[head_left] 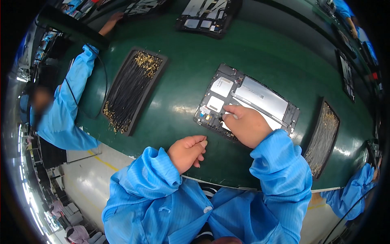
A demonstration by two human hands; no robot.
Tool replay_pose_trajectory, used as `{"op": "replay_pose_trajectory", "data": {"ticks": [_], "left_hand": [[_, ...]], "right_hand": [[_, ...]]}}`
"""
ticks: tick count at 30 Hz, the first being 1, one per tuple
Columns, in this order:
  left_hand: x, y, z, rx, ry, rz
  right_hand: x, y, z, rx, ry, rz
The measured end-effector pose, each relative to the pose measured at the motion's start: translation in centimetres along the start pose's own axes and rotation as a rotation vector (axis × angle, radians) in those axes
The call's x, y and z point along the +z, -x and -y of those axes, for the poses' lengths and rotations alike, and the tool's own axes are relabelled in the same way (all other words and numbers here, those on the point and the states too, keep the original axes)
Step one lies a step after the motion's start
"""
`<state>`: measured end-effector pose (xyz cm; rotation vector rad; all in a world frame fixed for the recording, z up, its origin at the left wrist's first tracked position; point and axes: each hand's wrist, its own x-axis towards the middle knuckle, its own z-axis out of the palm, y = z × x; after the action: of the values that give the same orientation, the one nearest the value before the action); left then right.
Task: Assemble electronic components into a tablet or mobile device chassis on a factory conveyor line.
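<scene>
An opened tablet (260,95) lies at a slant on the green bench, its silver battery, shielded circuit board and black frame exposed. My right hand (250,126) reaches over its near side. The thumb and forefinger are pinched together at the board's edge, beside a silver shield plate (215,103); whatever they hold is hidden. Left of the tablet and apart from it, my left hand (187,153) hovers near the bench's front edge. Its thumb and forefinger tips press together, and anything between them is too small to make out.
A black tray (134,91) of thin black cables with gold ends sits to the left; a similar cable tray (323,138) is at the right. Another opened tablet (203,18) lies at the far side. A co-worker's blue sleeve (77,81) reaches in at the left.
</scene>
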<state>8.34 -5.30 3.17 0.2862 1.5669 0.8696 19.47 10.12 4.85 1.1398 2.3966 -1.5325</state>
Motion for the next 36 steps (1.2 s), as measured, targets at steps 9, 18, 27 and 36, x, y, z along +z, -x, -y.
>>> {"op": "replay_pose_trajectory", "data": {"ticks": [9, 18, 27, 36], "left_hand": [[-0.1, -0.8, -0.3, 0.026, -0.002, -0.001], [-0.8, -1.3, -1.1, 0.092, -0.046, -0.031], [-3.1, -6.3, -9.5, 0.514, 0.366, -0.309], [-6.2, -18.6, -20.5, 0.392, 0.966, -0.461]], "right_hand": [[0.1, -0.3, 0.3, -0.043, 0.107, -0.025], [-1.6, 0.2, -0.6, -0.016, -0.154, -0.234], [-1.7, 12.0, -9.0, 0.305, 0.142, -0.983], [6.6, 13.5, -11.1, -0.005, 0.587, -0.994]]}}
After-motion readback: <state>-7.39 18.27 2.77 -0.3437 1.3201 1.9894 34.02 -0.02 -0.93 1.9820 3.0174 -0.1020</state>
